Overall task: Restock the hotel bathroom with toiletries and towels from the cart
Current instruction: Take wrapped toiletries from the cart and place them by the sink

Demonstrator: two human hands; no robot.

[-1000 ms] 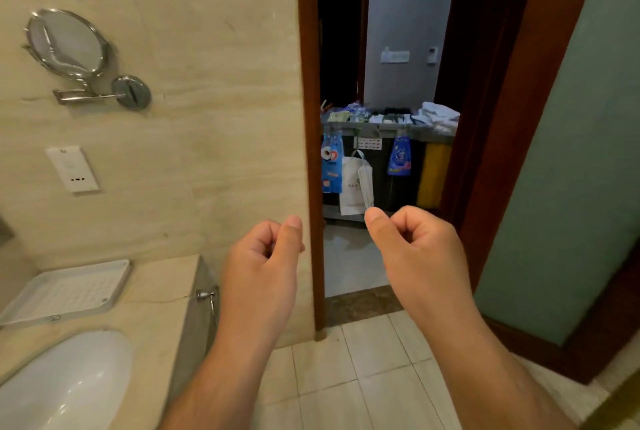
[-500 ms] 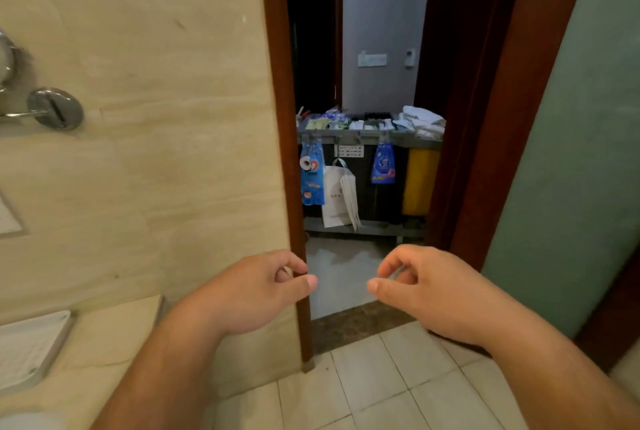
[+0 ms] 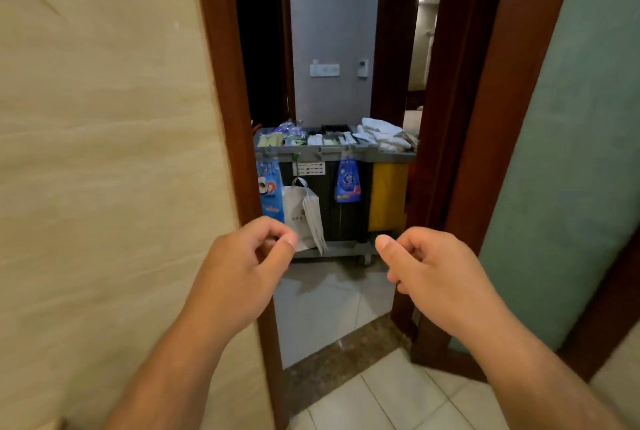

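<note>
Both hands are raised in front of the doorway and hold nothing. The left hand (image 3: 242, 277) has its fingers loosely curled, with the thumb lying close to the forefinger. The right hand (image 3: 438, 279) is curled the same loose way, its thumb pointing forward. The two are apart, with a gap between them. Beyond the dark red-brown wooden door frame (image 3: 221, 110), out in the corridor, stands the grey plastic housekeeping cart (image 3: 332, 153), well away from the hands. On the right end of its top tray lies a heap of folded white towels (image 3: 381, 133), and to their left sit rows of small packaged toiletries (image 3: 311, 139). From the cart's front rail hang a small blue printed pouch (image 3: 347, 185), a larger blue pack (image 3: 270, 192) at the left edge and a white paper carrier bag (image 3: 300, 213). A yellow fabric sack (image 3: 388, 197) fills the cart's right side. A beige marble wall (image 3: 104, 152) is on the left, a frosted green glass panel (image 3: 571, 152) on the right, and pale floor tiles (image 3: 398, 398) lie below.
</note>
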